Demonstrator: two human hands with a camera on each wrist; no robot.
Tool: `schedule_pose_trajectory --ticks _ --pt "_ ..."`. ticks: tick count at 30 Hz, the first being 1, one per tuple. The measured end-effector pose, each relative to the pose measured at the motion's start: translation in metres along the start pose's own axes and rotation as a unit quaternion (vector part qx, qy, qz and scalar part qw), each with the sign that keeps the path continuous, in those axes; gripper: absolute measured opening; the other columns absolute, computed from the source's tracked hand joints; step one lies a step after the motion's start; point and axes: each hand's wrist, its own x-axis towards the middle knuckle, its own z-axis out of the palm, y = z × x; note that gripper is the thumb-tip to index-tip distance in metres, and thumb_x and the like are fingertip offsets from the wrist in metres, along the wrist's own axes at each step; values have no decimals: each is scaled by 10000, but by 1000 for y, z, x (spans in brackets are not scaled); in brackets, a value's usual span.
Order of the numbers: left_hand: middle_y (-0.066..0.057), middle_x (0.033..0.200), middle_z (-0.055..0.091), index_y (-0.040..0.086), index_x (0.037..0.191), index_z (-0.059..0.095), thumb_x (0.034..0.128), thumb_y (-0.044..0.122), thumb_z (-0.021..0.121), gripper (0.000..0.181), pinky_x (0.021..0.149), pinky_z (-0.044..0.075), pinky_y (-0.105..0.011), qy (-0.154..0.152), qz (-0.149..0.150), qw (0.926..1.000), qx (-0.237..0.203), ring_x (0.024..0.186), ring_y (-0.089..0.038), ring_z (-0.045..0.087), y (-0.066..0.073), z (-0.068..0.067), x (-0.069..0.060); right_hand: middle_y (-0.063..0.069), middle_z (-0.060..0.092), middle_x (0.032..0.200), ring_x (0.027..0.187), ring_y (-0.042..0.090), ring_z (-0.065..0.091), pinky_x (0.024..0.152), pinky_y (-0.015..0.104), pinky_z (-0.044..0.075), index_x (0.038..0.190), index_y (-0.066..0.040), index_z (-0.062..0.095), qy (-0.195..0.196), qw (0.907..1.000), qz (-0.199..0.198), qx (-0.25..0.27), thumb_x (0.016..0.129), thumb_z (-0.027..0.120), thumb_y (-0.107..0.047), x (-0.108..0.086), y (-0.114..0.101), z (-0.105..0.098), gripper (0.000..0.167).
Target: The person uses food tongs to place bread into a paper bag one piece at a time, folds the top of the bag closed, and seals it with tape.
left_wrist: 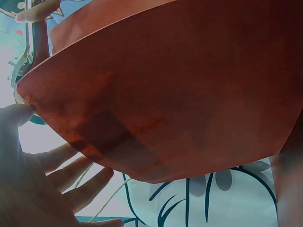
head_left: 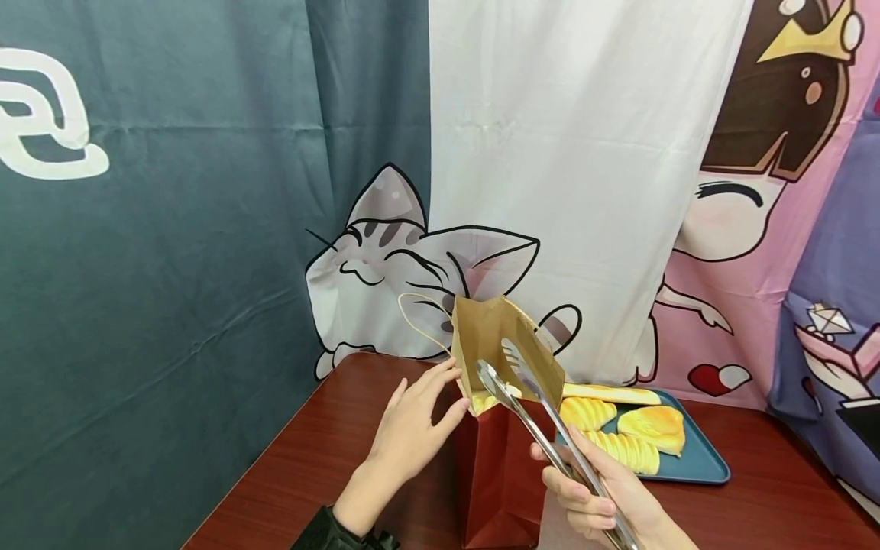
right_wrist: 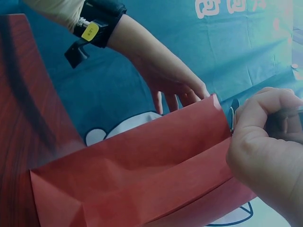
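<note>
A red paper bag (head_left: 502, 470) with a brown inside stands open on the table; some yellow bread (head_left: 484, 402) shows within it. My left hand (head_left: 415, 429) is at the bag's left rim, fingers spread and nearly straight. In the left wrist view the thumb of this hand (left_wrist: 52, 184) lies by the edge of the red side (left_wrist: 165, 94). Metal tongs (head_left: 529, 425) are gripped in my right hand (head_left: 605, 489), at the bag's right. Their tips are apart over the bag's mouth, with nothing seen between them.
A blue tray (head_left: 704, 462) to the right of the bag holds several breads, among them a long one (head_left: 612, 394) and a rounded one (head_left: 653, 428). Behind the reddish-brown table (head_left: 309, 458) hangs a printed curtain (head_left: 584, 114). A thin bag handle (head_left: 419, 330) sticks out leftward.
</note>
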Motion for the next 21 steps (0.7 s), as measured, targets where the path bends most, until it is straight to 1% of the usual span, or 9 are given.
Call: schedule_pose_trajectory --ticks 5,7,12,18,21 --pt "89 1530 488 217 1375 588 976 498 543 489 1194 259 -614 1 -16 10000 -19 1408 -125 475 0 -1 0 -38 418 800 449 56 185 422 139 83 1376 -110 458 60 9999 16 -82 1069 94 -519 -3 -1 2 627" --pt "86 1531 488 209 1378 587 978 495 542 494 1196 255 -616 -6 -15 10000 -43 1410 -128 474 0 -1 0 -35 409 792 451 64 186 426 145 79 1372 -116 456 117 9998 30 -147 1065 70 -527 -5 -2 4 642" --pt "84 1532 486 206 1381 586 981 492 538 494 1196 254 -618 -14 -13 10000 -54 1412 -130 472 -1 -1 -1 -12 315 754 443 65 186 411 145 86 1383 -119 438 110 9997 -24 -212 1055 37 -543 -11 -7 10 669" --pt "90 1531 486 211 1383 585 985 489 536 488 1197 252 -618 -13 -23 10000 -64 1413 -120 468 -1 -1 0 9 252 755 438 63 187 390 147 103 1436 -87 373 -86 9991 -317 -255 1040 -13 -548 -22 -17 17 720" --pt "91 1529 488 214 1383 585 984 479 543 481 1198 250 -617 2 -19 10000 -82 1411 -120 472 -2 -1 -1 10 239 759 450 69 187 403 148 111 1448 -76 364 -78 9985 -477 -245 1034 -27 -553 -31 -24 20 742"
